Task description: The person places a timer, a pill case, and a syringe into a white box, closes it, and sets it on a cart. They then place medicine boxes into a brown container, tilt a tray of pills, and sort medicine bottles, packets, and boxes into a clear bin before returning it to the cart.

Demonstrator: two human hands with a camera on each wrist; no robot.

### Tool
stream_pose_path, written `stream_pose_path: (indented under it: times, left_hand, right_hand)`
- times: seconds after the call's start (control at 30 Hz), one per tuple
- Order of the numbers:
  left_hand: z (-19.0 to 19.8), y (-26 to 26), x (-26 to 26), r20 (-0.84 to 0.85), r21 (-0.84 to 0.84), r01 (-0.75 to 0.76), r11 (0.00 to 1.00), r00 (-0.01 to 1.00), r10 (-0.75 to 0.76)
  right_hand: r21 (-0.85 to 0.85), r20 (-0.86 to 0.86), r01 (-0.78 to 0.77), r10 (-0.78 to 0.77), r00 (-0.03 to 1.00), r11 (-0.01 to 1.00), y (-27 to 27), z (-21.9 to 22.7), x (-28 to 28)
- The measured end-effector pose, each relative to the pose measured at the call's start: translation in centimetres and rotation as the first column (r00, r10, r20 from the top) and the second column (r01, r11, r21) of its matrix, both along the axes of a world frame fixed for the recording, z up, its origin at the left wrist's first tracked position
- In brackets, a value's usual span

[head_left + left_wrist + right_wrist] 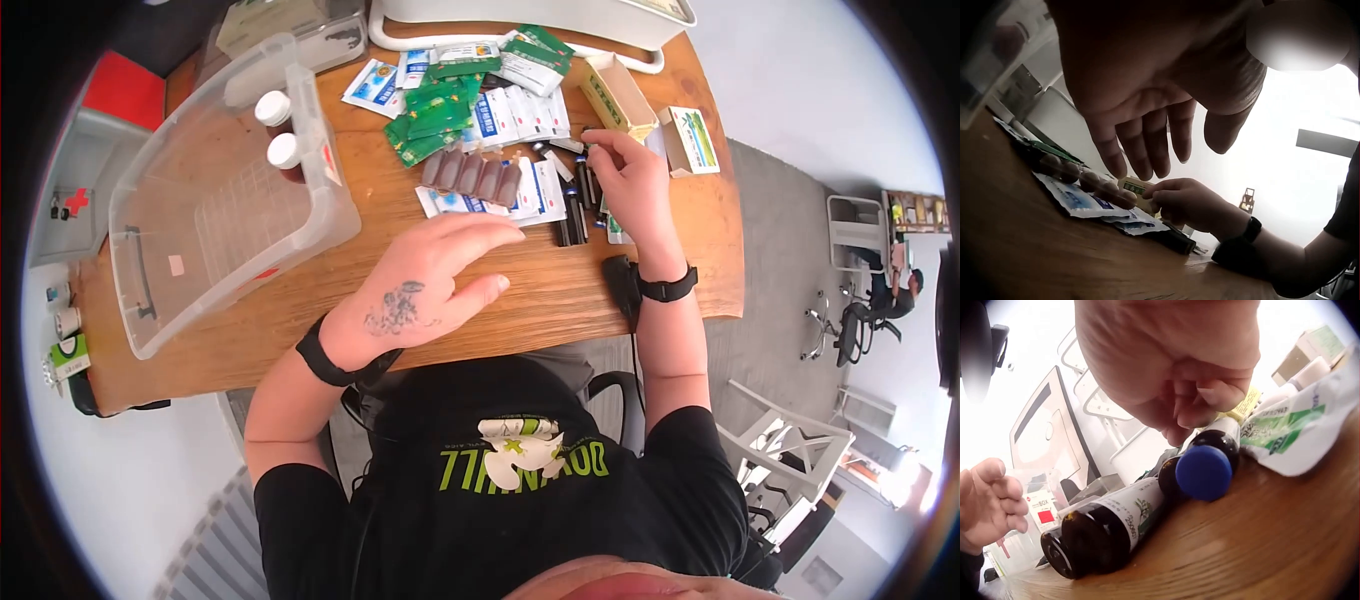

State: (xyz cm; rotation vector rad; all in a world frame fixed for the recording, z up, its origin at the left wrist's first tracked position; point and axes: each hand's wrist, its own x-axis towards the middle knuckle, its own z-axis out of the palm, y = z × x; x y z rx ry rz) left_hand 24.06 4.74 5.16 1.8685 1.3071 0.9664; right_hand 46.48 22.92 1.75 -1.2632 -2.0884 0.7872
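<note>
My left hand (pixel 430 275) is held above the wood with its fingers spread, holding nothing; its palm (pixel 1160 75) shows in the left wrist view. My right hand (pixel 635 190) is at the small brown bottles (pixel 572 218) right of the sachets. In the right wrist view its curled fingers (pixel 1188 415) pinch at the far part of a blue-capped brown bottle (pixel 1204 472), the contact partly hidden. Two more brown bottles (pixel 1100 531) lie beside it. A strip of brown ampoules (pixel 470 177) rests on blue-and-white sachets (pixel 540 195). Green sachets (pixel 440 108) lie behind.
On the left stands a clear plastic bin (pixel 225 225) holding two white-capped bottles (pixel 284 151). An open yellow-green carton (pixel 617 98) and a smaller box (pixel 690 142) stand at the right back. A white rack (pixel 540 22) borders the far edge. A black object (pixel 621 285) lies near my right wrist.
</note>
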Motion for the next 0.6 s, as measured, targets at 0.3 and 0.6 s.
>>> stream_pose_path:
  times: [0.3, 0.6]
  left_hand:
    - [-3.1, -0.9, -1.2, 0.441, -0.324, 0.101, 0.941, 0.896, 0.055]
    - [-4.5, -0.7, -1.4, 0.51, -0.323, 0.095, 0.942, 0.856, 0.088]
  right_hand:
    - [0.293, 0.338, -0.055, -0.05, 0.94, 0.955, 2.0, 0.4, -2.9]
    - [0.113, 0.321, 0.045, -0.079, 0.944, 0.993, 3.1, 1.7, -6.1]
